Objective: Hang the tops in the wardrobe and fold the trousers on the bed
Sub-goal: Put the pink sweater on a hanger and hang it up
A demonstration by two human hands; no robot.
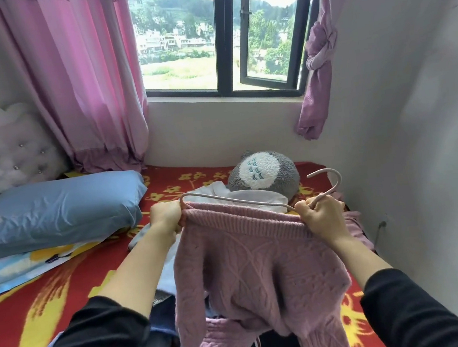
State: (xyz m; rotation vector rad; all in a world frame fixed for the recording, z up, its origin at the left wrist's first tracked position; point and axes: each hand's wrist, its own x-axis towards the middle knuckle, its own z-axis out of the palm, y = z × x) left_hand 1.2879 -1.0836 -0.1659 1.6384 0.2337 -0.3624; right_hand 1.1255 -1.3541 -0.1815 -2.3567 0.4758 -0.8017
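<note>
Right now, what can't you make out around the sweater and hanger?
Head view only:
- Wardrobe: out of frame.
- Hanger: its lower part is hidden inside the sweater.
- Pile of clothes: mostly covered by the sweater; tops and trousers can't be told apart.
- Sweater's bottom: cut off by the lower edge.

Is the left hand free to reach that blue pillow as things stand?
Probably not right away: the left hand grips the pink sweater at one end of the hanger. The path to the blue pillow looks open, so letting go would likely do it.
</note>
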